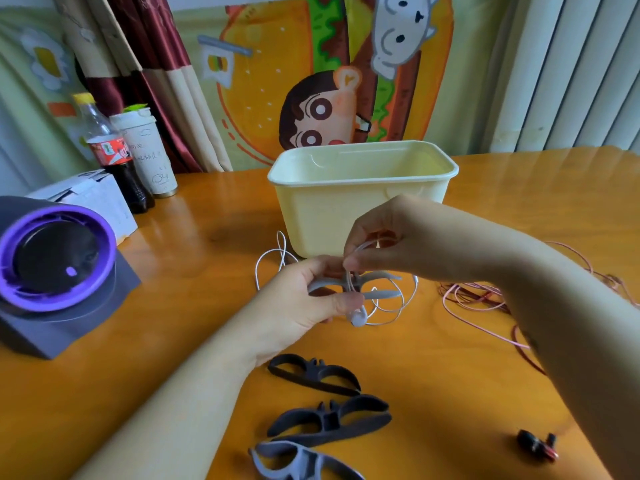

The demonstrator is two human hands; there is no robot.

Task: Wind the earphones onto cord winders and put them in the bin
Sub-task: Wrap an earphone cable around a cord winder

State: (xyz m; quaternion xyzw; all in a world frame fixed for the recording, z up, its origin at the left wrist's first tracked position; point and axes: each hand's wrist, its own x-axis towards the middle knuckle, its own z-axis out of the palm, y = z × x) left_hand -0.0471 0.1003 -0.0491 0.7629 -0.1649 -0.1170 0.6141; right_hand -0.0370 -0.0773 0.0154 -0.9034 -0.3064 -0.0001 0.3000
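My left hand (304, 296) grips a grey bat-shaped cord winder (381, 293) just in front of the cream bin (360, 199). My right hand (388, 247) pinches the white earphone cord (273, 258) above the winder's middle, where a few turns lie. A white earbud (358, 318) hangs below my left thumb, and loose white loops trail left and right of the winder. Three spare winders lie near me: two dark ones (313, 374) (329, 420) and a grey one (301, 460). Red earphones (474, 299) lie tangled at the right, their earbuds (536, 445) near the front.
A purple and grey device (52, 268) sits at the left on the orange table (194, 271). Behind it stand a white box (90, 199), a cola bottle (114, 154) and a paper cup (149, 154). A cartoon cloth hangs behind the bin.
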